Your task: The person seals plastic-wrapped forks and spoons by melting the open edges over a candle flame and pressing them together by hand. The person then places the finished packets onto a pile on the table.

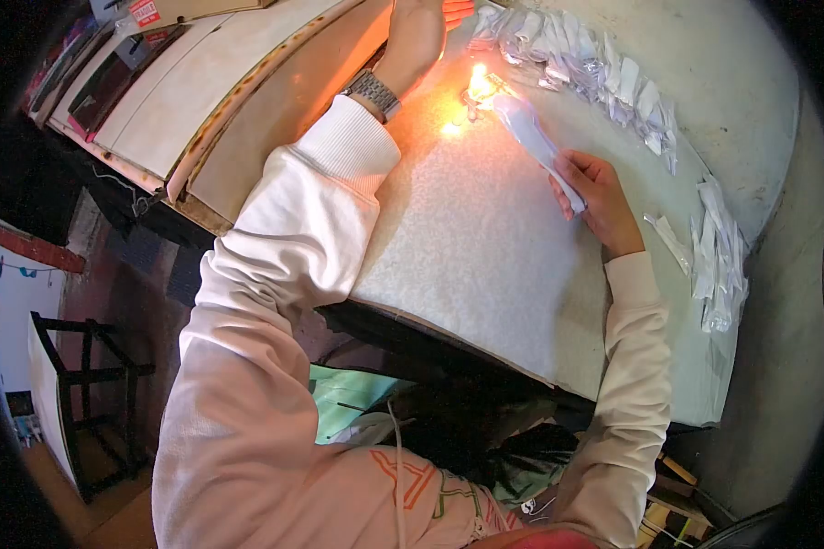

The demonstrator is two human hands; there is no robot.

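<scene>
My right hand [597, 194] pinches one end of a long, flat white packet in clear plastic [533, 137]. The packet slants up and left, and its far end is right beside a small bright flame [479, 84]. Glare hides whether plastic and fire touch, and what the flame burns on. Past the flame, at the upper frame edge, is my left hand [421, 35], partly cut off. Its visible fingers look stretched out, lit orange, with nothing seen in them. A metal watch [373, 94] circles that wrist.
Similar plastic packets [604, 78] lie in a row along the table's far side, with another bundle [719, 256] at the right and one loose packet [672, 243]. A raised wooden-edged panel [275, 101] borders the white tabletop [467, 265] on the left. A black-framed stool [92, 393] stands lower left.
</scene>
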